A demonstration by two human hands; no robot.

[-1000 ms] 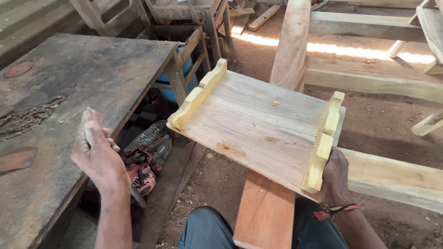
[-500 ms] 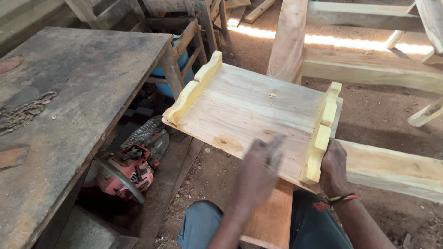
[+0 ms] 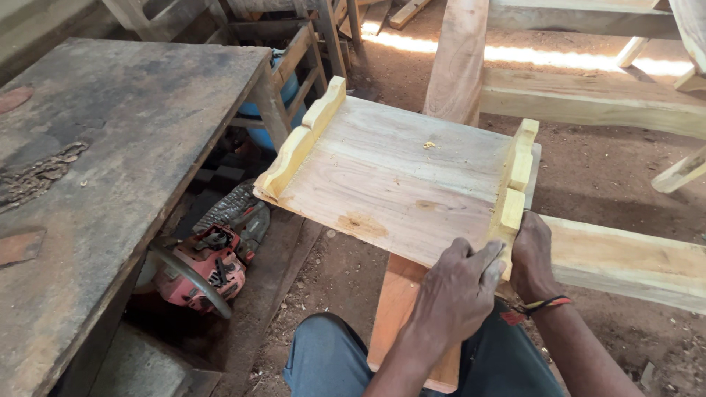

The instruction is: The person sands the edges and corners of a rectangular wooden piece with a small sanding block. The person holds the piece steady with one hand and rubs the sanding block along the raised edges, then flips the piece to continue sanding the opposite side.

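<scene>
Hands meet at the near right corner of a pale wooden panel (image 3: 397, 180), which has a yellowish scalloped rail along each short side. The right hand (image 3: 531, 259) is closed around the near end of the right rail (image 3: 513, 195), gripping it from outside. The left hand (image 3: 454, 292) lies just beside it, fingers curled over the panel's near edge, thumb pointing toward the rail. The panel is held up, tilted, above an orange-brown plank (image 3: 412, 316) that runs beneath it toward the person's lap; whether the two touch cannot be told. Left of the panel stands a dark worn workbench (image 3: 110, 154), with a red chainsaw (image 3: 202, 272) on the ground under its near right corner.
</scene>
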